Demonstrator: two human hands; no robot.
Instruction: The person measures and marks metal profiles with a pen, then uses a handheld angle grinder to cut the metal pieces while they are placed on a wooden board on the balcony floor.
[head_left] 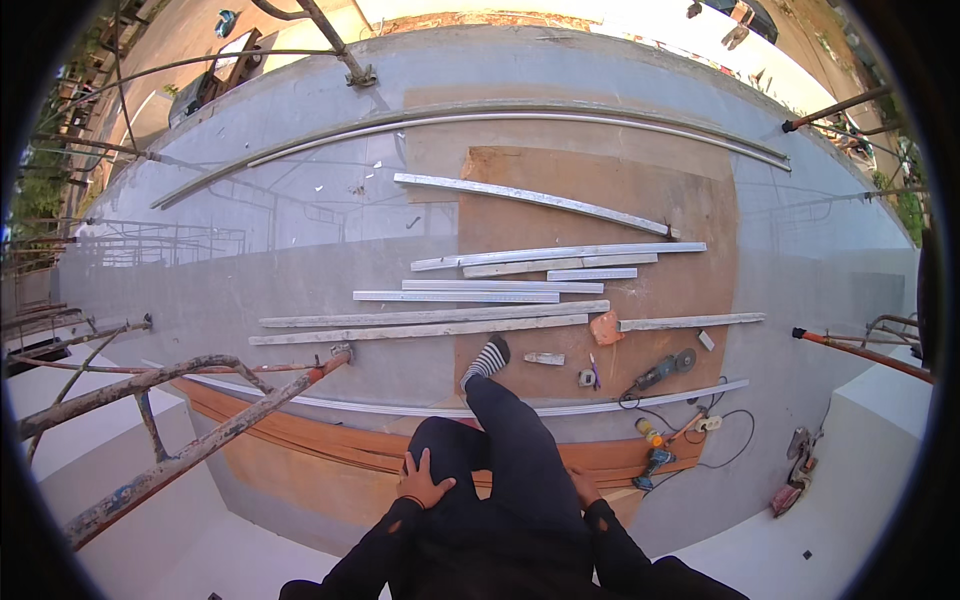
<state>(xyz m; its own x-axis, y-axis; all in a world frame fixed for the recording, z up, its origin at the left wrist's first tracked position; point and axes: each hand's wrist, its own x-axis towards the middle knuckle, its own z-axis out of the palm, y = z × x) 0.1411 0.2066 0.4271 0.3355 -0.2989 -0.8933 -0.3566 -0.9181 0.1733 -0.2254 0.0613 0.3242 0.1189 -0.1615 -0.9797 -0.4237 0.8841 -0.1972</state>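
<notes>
My left hand [426, 482] lies on my left thigh with its fingers spread, holding nothing. My right hand [585, 487] rests against the side of my right thigh; its fingers lie flat and are partly hidden. Ahead of my striped sock [487, 361] lie several metal profiles, among them a long silver one [560, 255] and a short one [455, 296]. Nearest my right hand is a blue cordless drill [656, 463]. Farther off lies an angle grinder [665, 370] with its disc. A tape measure [587, 378] and a purple pen [596, 368] lie side by side.
Long orange-brown planks [345, 450] and a long white profile [640, 402] stretch across in front of me. Rusty scaffold tubes [215, 445] come in at the left, others [865, 357] at the right. A white socket block [708, 424] with a black cable lies beyond the drill.
</notes>
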